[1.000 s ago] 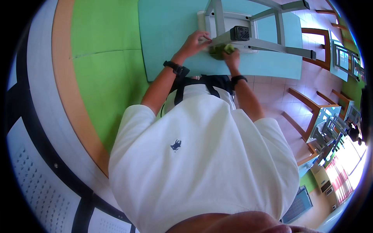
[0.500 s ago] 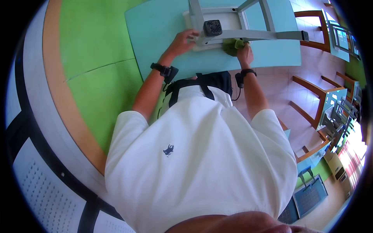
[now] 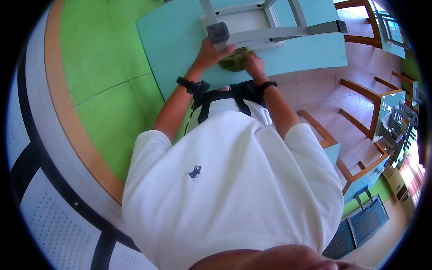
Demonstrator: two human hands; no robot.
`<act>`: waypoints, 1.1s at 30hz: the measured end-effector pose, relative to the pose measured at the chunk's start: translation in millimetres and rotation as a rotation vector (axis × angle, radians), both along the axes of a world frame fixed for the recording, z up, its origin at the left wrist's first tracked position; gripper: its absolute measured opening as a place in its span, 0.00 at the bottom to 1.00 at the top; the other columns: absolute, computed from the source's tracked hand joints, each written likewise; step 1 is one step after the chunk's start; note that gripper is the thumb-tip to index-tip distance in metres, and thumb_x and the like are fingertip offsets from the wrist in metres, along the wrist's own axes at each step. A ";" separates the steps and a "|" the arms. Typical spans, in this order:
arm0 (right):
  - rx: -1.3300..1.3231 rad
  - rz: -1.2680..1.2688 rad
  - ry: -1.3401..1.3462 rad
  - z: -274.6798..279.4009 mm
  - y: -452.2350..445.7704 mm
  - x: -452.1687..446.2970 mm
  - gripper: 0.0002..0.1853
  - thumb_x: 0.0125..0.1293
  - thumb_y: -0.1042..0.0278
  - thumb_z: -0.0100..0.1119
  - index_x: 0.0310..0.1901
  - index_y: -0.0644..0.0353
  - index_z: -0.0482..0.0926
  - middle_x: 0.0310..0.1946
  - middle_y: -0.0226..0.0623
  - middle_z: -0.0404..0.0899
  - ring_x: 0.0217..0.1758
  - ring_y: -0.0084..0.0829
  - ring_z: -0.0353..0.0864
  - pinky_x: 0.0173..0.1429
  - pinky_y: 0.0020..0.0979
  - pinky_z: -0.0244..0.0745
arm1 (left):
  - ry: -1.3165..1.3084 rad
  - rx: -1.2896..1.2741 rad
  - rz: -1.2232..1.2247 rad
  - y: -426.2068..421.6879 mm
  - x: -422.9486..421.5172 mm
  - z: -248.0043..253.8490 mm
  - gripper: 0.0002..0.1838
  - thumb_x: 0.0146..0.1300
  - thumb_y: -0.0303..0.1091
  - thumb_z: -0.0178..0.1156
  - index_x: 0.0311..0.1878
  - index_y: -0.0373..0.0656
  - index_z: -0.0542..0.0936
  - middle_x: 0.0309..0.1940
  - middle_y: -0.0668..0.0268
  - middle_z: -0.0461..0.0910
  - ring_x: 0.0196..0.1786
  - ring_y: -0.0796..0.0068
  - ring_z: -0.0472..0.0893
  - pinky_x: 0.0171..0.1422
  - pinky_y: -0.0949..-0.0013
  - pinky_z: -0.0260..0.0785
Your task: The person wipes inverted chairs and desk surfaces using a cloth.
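An upturned stool (image 3: pixel 245 35) with grey legs and a pale seat lies on a light blue table (image 3: pixel 310 51). My left hand (image 3: pixel 210 55) is at the stool's near left corner, closed around the frame just below a leg's dark rubber foot (image 3: pixel 218 33). Its thumb points right, and the leg hides part of its fingers. My right hand (image 3: pixel 255 65) grips a green cloth (image 3: pixel 232 63) at the stool's near side, close to my left thumb. The cloth hangs bunched over the tabletop, and the right fingers are slightly blurred.
Wood-framed desks (image 3: pixel 360 110) stand on the tiled floor to the right. Green flooring (image 3: pixel 108 85) lies to the left, bordered by an orange strip (image 3: pixel 83 135). Another stool leg (image 3: pixel 324 29) juts right, above the table's edge.
My right hand has moved left with the cloth, along the stool's near side. My left hand has closed in on the stool's corner. The view has shifted slightly.
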State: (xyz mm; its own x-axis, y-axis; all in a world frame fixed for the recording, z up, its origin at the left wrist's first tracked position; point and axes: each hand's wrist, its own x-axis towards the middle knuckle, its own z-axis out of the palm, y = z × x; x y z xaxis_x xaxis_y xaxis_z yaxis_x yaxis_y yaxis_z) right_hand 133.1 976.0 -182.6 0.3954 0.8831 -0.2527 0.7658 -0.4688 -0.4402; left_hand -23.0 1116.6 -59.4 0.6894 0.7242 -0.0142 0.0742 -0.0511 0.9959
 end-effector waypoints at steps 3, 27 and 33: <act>-0.060 -0.135 -0.098 -2.8 -19.1 58.0 0.26 0.55 0.67 0.57 0.58 0.38 0.75 0.47 0.38 0.80 0.43 0.49 0.83 0.46 0.46 0.78 | 0.023 -0.011 0.047 -4.4 8.8 -4.7 0.16 0.53 0.37 0.71 0.41 0.38 0.79 0.36 0.67 0.82 0.40 0.76 0.79 0.49 0.67 0.73; 0.004 -0.040 -0.262 -48.5 -87.6 202.1 0.25 0.66 0.70 0.45 0.64 0.38 0.68 0.35 0.37 0.83 0.36 0.44 0.84 0.37 0.47 0.78 | 0.118 0.241 0.695 -32.4 21.6 -60.8 0.20 0.71 0.36 0.52 0.59 0.31 0.68 0.48 0.57 0.76 0.47 0.68 0.78 0.55 0.66 0.69; -0.054 -0.299 -0.346 -16.6 -115.7 285.4 0.24 0.65 0.74 0.46 0.62 0.42 0.71 0.50 0.37 0.76 0.54 0.45 0.74 0.46 0.44 0.76 | 0.167 0.195 0.759 -39.0 34.5 -39.5 0.23 0.72 0.38 0.51 0.61 0.28 0.69 0.58 0.51 0.71 0.57 0.62 0.74 0.62 0.64 0.65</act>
